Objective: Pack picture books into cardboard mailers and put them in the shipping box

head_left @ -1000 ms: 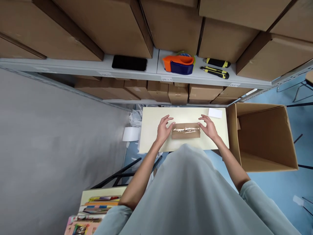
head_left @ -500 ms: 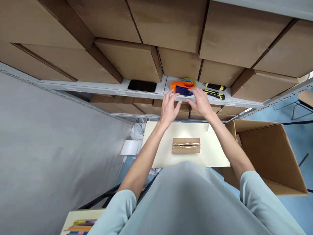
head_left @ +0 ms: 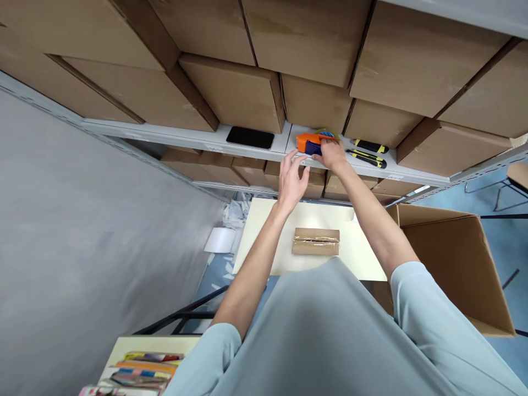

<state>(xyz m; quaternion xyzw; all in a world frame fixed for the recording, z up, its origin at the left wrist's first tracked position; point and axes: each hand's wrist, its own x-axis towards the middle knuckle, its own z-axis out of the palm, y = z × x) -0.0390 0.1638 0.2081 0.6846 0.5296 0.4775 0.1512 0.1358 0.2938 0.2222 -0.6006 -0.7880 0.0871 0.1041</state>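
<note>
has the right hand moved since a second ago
Yes: judged against the table, the right hand has moved forward, from the small taped cardboard box to the orange-and-blue tape dispenser on the shelf.

Arms (head_left: 256,264) outstretched, hands (head_left: 292,182) close together

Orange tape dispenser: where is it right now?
In the head view, the tape dispenser is on the shelf, between the black phone on the left and the box cutters on the right, with the right hand touching it.
</note>
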